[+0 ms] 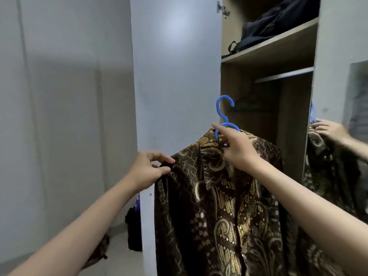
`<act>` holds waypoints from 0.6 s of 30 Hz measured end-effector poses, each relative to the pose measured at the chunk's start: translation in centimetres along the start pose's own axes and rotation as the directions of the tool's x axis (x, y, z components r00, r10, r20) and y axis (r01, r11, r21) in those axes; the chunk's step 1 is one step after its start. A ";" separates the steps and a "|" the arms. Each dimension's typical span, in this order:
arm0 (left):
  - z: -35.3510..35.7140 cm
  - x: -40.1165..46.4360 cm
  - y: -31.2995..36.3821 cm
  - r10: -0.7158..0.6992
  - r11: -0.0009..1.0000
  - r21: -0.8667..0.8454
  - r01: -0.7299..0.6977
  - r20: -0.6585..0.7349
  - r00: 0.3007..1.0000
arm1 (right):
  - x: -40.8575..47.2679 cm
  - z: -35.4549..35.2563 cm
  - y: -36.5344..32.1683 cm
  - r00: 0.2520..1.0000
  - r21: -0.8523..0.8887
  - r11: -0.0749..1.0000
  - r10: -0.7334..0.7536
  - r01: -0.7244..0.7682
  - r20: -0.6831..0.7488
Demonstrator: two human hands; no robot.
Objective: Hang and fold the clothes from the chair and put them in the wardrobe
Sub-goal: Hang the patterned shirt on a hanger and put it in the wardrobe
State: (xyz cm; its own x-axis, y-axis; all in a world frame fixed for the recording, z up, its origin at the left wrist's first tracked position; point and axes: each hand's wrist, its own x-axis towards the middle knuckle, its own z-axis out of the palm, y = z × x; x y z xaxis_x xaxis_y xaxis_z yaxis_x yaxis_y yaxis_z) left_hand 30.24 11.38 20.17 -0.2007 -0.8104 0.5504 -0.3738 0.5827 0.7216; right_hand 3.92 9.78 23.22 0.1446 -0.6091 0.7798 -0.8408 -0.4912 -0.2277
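Observation:
A dark brown batik shirt point(219, 206) with gold patterns hangs on a blue plastic hanger point(224, 108) in front of the open wardrobe. My right hand point(239, 150) grips the hanger at its neck, index finger stretched out to the left. My left hand point(148, 168) pinches the shirt's left shoulder seam. The hanger's hook is free in the air, below and left of the metal rail point(282, 74) inside the wardrobe.
The wardrobe's open door point(175, 76) stands at the left of the shirt. A dark bag point(278, 22) lies on the upper shelf point(268, 48). A mirror point(338, 156) at right reflects the shirt and a hand. Dark clothing point(134, 230) shows low behind the door.

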 end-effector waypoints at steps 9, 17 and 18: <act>3.2 7.1 -3.9 0.041 0.998 -0.051 -0.035 0.114 0.993 | 4.6 1.0 4.4 0.952 0.400 0.872 0.307 -0.283 0.003; 3.1 15.2 -6.7 0.130 0.984 -0.146 -0.102 0.191 0.973 | 9.1 3.4 7.3 0.953 0.352 0.898 0.299 -0.263 -0.052; 3.4 16.2 -7.0 0.145 0.982 -0.153 -0.115 0.200 0.969 | 9.4 3.8 7.8 0.949 0.305 0.913 0.306 -0.272 -0.072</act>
State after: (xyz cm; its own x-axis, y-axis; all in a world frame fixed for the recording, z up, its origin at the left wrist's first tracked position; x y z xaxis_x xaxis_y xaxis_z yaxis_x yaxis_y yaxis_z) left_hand 26.57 -6.01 22.58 -0.4294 -0.7133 0.5539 -0.2054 0.6744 0.7092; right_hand 0.67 -2.19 26.58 -0.1579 -0.6839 0.7123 -0.6476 -0.4728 -0.5976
